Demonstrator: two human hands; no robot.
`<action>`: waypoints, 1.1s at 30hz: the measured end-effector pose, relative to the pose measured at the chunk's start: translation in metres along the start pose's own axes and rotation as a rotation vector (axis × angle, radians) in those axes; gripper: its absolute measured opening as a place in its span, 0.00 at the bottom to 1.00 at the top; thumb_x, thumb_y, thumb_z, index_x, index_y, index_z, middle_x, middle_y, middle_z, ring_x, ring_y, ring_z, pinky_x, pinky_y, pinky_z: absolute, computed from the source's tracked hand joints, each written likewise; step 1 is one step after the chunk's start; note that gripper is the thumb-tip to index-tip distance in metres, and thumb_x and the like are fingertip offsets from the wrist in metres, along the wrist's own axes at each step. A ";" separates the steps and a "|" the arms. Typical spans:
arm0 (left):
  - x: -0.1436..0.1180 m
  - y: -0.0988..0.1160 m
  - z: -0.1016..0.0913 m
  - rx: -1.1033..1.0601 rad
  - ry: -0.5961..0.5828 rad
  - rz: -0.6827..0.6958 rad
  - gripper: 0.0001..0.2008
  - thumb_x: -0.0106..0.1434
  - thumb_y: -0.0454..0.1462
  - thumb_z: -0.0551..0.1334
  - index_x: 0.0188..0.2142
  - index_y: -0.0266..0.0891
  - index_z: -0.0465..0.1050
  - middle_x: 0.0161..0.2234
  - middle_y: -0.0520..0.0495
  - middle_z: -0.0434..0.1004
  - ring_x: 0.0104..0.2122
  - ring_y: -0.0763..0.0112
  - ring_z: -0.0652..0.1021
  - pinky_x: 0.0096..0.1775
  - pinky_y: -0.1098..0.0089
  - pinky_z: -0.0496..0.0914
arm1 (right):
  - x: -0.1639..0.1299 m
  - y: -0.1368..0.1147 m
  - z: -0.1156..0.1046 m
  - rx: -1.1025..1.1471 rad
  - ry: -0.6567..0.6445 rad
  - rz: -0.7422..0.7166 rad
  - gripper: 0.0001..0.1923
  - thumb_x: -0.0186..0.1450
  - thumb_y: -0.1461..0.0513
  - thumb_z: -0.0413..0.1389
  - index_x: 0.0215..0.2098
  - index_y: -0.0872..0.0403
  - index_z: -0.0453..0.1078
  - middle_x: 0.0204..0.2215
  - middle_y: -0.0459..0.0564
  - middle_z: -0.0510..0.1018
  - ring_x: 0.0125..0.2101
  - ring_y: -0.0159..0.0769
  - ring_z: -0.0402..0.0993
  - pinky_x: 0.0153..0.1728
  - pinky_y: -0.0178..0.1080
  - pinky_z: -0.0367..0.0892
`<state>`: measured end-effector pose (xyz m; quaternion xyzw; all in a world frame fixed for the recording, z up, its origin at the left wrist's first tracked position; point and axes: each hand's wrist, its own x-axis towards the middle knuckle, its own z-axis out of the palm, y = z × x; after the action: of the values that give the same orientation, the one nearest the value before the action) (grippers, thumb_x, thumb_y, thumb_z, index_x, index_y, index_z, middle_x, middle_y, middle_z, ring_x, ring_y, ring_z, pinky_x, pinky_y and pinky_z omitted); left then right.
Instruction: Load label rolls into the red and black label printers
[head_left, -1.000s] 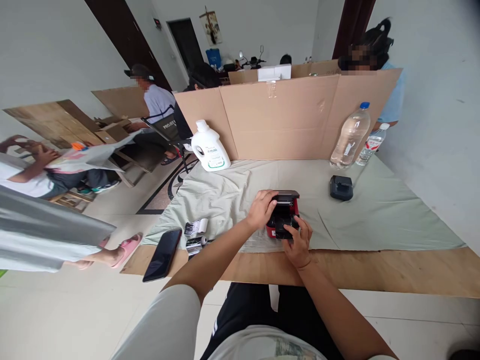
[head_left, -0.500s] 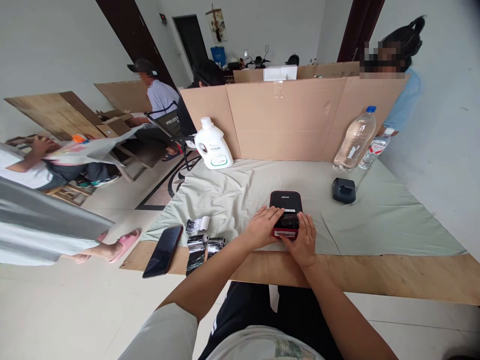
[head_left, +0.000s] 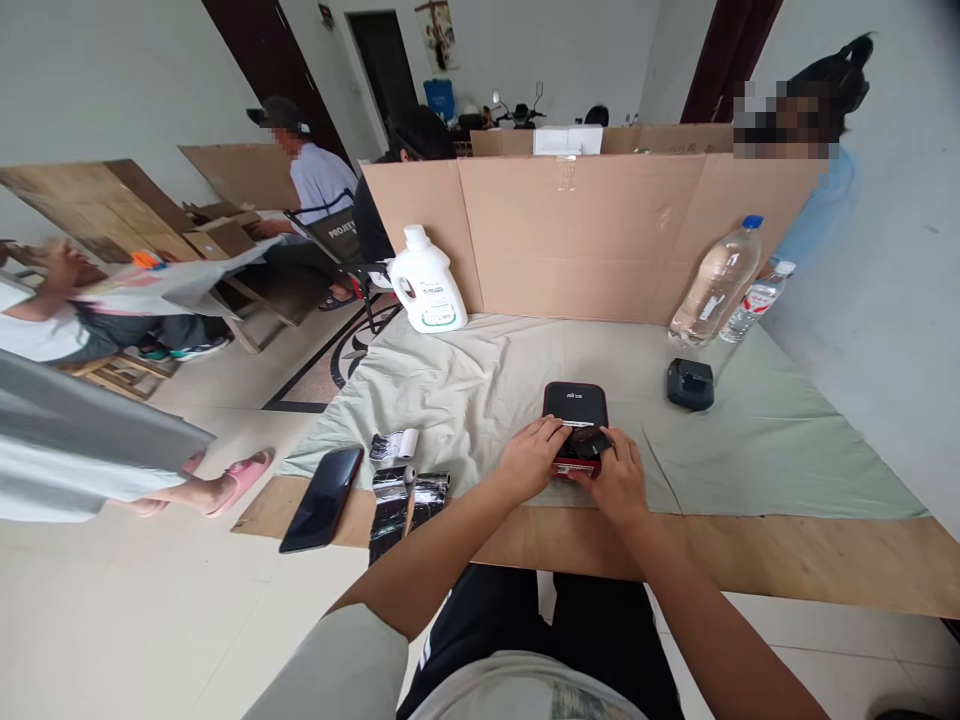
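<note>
A small black device with a red lower edge, seemingly a portable printer [head_left: 576, 398], lies on the cloth in front of me. My left hand [head_left: 534, 455] grips its left side, fingertips resting on the top. With thumb low at the near edge and fingers at the right, my right hand [head_left: 619, 470] holds a dark lid-like piece [head_left: 591, 441]. That piece is tilted up from the printer's near half; whether it is still attached I cannot tell. To the left lie a white roll [head_left: 395, 445] with dark print and two dark shiny rolls [head_left: 391, 492], partly unwound.
A phone [head_left: 322, 500] lies at the table's left edge. A black block-shaped device [head_left: 690, 384] sits to the right. Behind are a white jug [head_left: 429, 285], a large bottle [head_left: 716, 285], a small bottle [head_left: 757, 302] and a cardboard screen [head_left: 577, 240]. Several people are around.
The dark lid-like piece has come up and tilted under my right hand, which has shifted slightly right. My left hand stays on the printer. The view has moved a little.
</note>
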<state>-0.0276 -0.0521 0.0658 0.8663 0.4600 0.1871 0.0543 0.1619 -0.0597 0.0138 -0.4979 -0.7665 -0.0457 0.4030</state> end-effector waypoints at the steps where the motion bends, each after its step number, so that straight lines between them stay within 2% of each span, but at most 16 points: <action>1: -0.001 -0.001 0.000 -0.036 0.012 -0.001 0.33 0.53 0.28 0.65 0.59 0.41 0.60 0.57 0.40 0.65 0.59 0.55 0.65 0.59 0.55 0.61 | -0.003 0.000 -0.001 0.046 0.010 0.001 0.32 0.60 0.48 0.58 0.55 0.57 0.61 0.50 0.61 0.70 0.54 0.50 0.63 0.54 0.54 0.62; 3: -0.004 -0.005 0.000 -0.144 0.035 -0.027 0.37 0.53 0.29 0.66 0.61 0.43 0.57 0.59 0.40 0.63 0.60 0.56 0.63 0.60 0.55 0.60 | -0.009 0.002 -0.002 0.153 0.027 0.070 0.34 0.60 0.49 0.59 0.59 0.54 0.56 0.55 0.60 0.66 0.57 0.48 0.61 0.54 0.53 0.63; 5: -0.007 -0.011 0.001 -0.271 0.072 -0.115 0.43 0.50 0.33 0.69 0.63 0.44 0.52 0.63 0.39 0.55 0.62 0.55 0.59 0.60 0.54 0.59 | -0.014 0.005 -0.003 0.269 0.008 0.216 0.41 0.56 0.49 0.62 0.61 0.52 0.53 0.58 0.61 0.63 0.57 0.49 0.62 0.51 0.53 0.66; 7: -0.009 -0.018 0.005 -0.401 0.082 -0.247 0.53 0.43 0.37 0.73 0.65 0.43 0.48 0.66 0.36 0.47 0.64 0.49 0.54 0.60 0.51 0.58 | -0.017 0.008 -0.002 0.406 -0.077 0.361 0.47 0.52 0.49 0.64 0.63 0.52 0.49 0.57 0.62 0.64 0.52 0.49 0.69 0.45 0.51 0.71; 8: -0.010 -0.021 0.008 -0.473 0.061 -0.299 0.57 0.41 0.38 0.75 0.65 0.42 0.46 0.66 0.34 0.47 0.64 0.47 0.54 0.60 0.49 0.58 | -0.017 0.010 -0.001 0.480 -0.142 0.410 0.48 0.52 0.50 0.64 0.64 0.51 0.48 0.55 0.61 0.67 0.48 0.48 0.72 0.42 0.50 0.73; 10: -0.010 -0.024 0.014 -0.635 -0.014 -0.348 0.59 0.39 0.37 0.75 0.66 0.42 0.44 0.62 0.34 0.56 0.60 0.45 0.62 0.57 0.48 0.61 | -0.016 0.012 0.000 0.564 -0.253 0.471 0.44 0.54 0.52 0.63 0.64 0.51 0.50 0.49 0.57 0.74 0.40 0.46 0.77 0.38 0.48 0.74; 12: -0.010 -0.025 0.018 -0.765 -0.038 -0.345 0.56 0.43 0.35 0.73 0.66 0.43 0.44 0.57 0.37 0.66 0.54 0.49 0.70 0.54 0.51 0.66 | -0.012 0.011 0.001 0.522 -0.294 0.496 0.37 0.56 0.53 0.61 0.61 0.50 0.56 0.41 0.53 0.79 0.34 0.46 0.78 0.34 0.49 0.73; 15: -0.005 -0.031 0.010 -0.783 0.045 -0.357 0.50 0.48 0.32 0.70 0.66 0.44 0.45 0.56 0.40 0.68 0.53 0.52 0.71 0.53 0.54 0.67 | 0.007 0.001 0.005 0.389 -0.292 0.482 0.31 0.56 0.53 0.60 0.56 0.50 0.63 0.32 0.49 0.80 0.29 0.47 0.77 0.29 0.47 0.72; 17: 0.002 -0.046 -0.005 -0.737 0.092 -0.382 0.49 0.49 0.32 0.69 0.66 0.44 0.44 0.57 0.40 0.67 0.54 0.53 0.70 0.54 0.55 0.65 | 0.032 -0.009 0.014 0.366 -0.300 0.468 0.29 0.56 0.54 0.59 0.55 0.50 0.64 0.31 0.49 0.80 0.29 0.45 0.77 0.30 0.45 0.71; 20: 0.017 -0.087 -0.031 -0.713 0.181 -0.377 0.49 0.51 0.34 0.68 0.67 0.42 0.43 0.58 0.41 0.66 0.54 0.56 0.70 0.56 0.56 0.64 | 0.085 -0.025 0.043 0.383 -0.298 0.440 0.28 0.57 0.57 0.58 0.56 0.50 0.62 0.33 0.48 0.80 0.30 0.40 0.77 0.32 0.41 0.70; 23: 0.029 -0.143 -0.050 -0.791 0.254 -0.342 0.48 0.52 0.36 0.68 0.66 0.40 0.43 0.58 0.39 0.65 0.54 0.58 0.70 0.56 0.57 0.63 | 0.140 -0.041 0.089 0.401 -0.326 0.373 0.29 0.56 0.58 0.58 0.56 0.48 0.61 0.34 0.47 0.80 0.31 0.39 0.77 0.32 0.40 0.70; 25: 0.031 -0.180 -0.054 -0.871 0.289 -0.343 0.48 0.51 0.38 0.69 0.66 0.39 0.44 0.57 0.38 0.66 0.53 0.59 0.70 0.56 0.57 0.63 | 0.168 -0.052 0.122 0.376 -0.375 0.336 0.29 0.57 0.59 0.58 0.56 0.49 0.60 0.35 0.48 0.80 0.32 0.39 0.77 0.32 0.40 0.69; 29: 0.021 -0.238 -0.052 -0.984 0.350 -0.382 0.52 0.46 0.41 0.73 0.65 0.39 0.47 0.55 0.38 0.68 0.53 0.57 0.70 0.56 0.55 0.63 | 0.193 -0.074 0.182 0.297 -0.466 0.277 0.29 0.58 0.60 0.58 0.56 0.53 0.59 0.36 0.51 0.80 0.34 0.41 0.77 0.33 0.40 0.69; 33: 0.005 -0.267 -0.046 -1.029 0.317 -0.423 0.53 0.44 0.45 0.73 0.64 0.39 0.50 0.54 0.38 0.69 0.52 0.57 0.71 0.55 0.55 0.64 | 0.192 -0.088 0.225 0.298 -0.451 0.204 0.31 0.56 0.60 0.61 0.57 0.56 0.59 0.35 0.52 0.80 0.32 0.43 0.77 0.32 0.40 0.69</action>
<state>-0.2496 0.1011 0.0386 0.5791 0.4756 0.4991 0.4352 -0.0721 0.1417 0.0194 -0.5053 -0.7810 0.2203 0.2936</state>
